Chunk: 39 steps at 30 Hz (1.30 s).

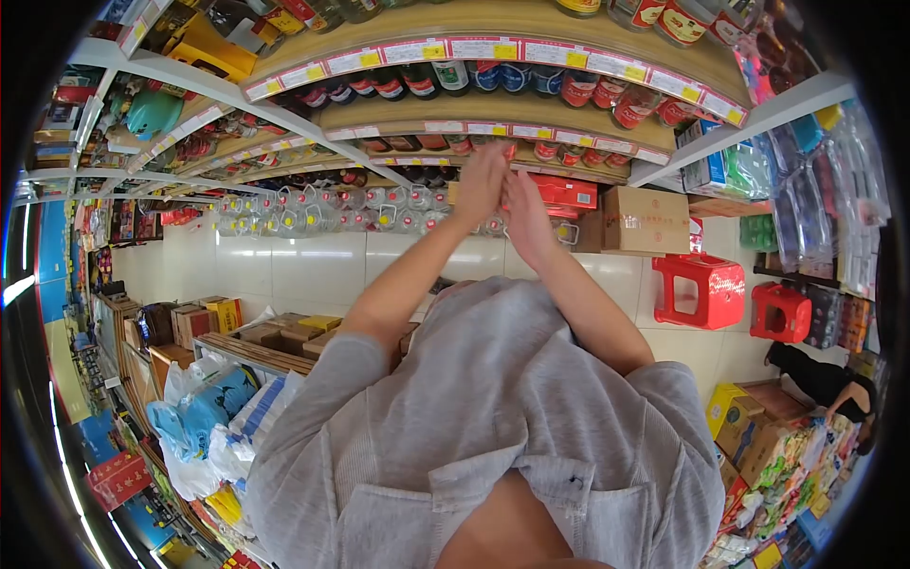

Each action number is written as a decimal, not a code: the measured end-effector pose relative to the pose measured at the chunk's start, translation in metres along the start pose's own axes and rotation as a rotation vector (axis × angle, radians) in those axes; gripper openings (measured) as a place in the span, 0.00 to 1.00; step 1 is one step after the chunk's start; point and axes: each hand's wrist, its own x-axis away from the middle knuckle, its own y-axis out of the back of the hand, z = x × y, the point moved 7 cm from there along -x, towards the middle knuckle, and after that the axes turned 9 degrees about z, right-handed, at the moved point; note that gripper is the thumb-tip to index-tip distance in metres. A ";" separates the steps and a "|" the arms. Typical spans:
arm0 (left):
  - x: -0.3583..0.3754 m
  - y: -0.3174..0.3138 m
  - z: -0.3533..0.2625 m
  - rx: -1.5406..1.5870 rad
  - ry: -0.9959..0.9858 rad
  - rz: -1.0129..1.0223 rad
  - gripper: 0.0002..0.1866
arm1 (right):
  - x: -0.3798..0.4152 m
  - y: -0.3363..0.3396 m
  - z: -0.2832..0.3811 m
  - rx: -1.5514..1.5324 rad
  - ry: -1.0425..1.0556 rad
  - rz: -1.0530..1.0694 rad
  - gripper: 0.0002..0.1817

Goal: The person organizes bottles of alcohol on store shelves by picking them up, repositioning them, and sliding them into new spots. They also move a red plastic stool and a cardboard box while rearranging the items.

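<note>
My left hand (483, 180) is raised in front of the lower shelves, its fingers stretched out. Right beside it is my right hand (527, 211), also with straight fingers, palm turned toward the left one. The fingertips overlap the row of red-labelled bottles (546, 150) on the low shelf in this view. Behind the wrists, large clear jugs (398, 197) with red and yellow caps stand on the floor. A red box (569, 192) sits just right of my right hand. Nothing shows in either hand.
Shelves with price tags (483, 49) hold several rows of bottles. A cardboard box (646, 220) and red plastic stools (700, 290) stand on the right. At the left are plastic bags (204, 408) and cartons (194, 322). A person in black (820, 379) is at far right.
</note>
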 end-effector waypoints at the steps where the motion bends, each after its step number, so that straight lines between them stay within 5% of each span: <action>1: -0.011 -0.003 0.032 0.066 0.177 -0.027 0.24 | 0.002 0.004 0.000 -0.050 -0.019 -0.005 0.37; 2: -0.021 -0.006 0.059 0.133 0.355 -0.053 0.24 | 0.007 0.011 0.002 -0.100 -0.039 -0.010 0.36; 4: -0.054 0.007 0.076 0.332 0.348 -0.223 0.20 | 0.018 0.032 -0.004 -0.135 -0.098 -0.055 0.34; 7: -0.099 -0.006 0.112 0.926 0.756 -0.354 0.18 | 0.033 0.067 -0.031 -0.103 -0.181 -0.139 0.28; 10: -0.127 -0.040 0.150 1.148 0.803 -0.257 0.16 | 0.056 0.081 -0.046 -0.087 -0.239 -0.175 0.23; 19: -0.143 -0.064 0.136 1.756 1.103 -0.475 0.25 | 0.077 0.127 -0.025 -0.092 -0.134 -0.308 0.21; 22: -0.144 -0.061 0.141 1.894 1.083 -0.509 0.24 | 0.093 0.139 -0.017 -0.125 -0.099 -0.373 0.20; 25: -0.148 -0.052 0.143 2.094 0.847 -0.582 0.21 | 0.104 0.152 -0.020 -0.163 -0.100 -0.406 0.18; 28: -0.148 -0.044 0.138 2.152 0.816 -0.747 0.17 | 0.110 0.154 -0.025 -0.163 -0.107 -0.434 0.18; 37: -0.109 -0.022 0.185 1.754 0.778 -0.708 0.20 | 0.097 0.134 -0.038 -0.120 -0.134 -0.395 0.18; 39: -0.106 -0.012 0.179 1.649 0.771 -0.523 0.20 | 0.092 0.131 -0.040 -0.110 -0.142 -0.383 0.18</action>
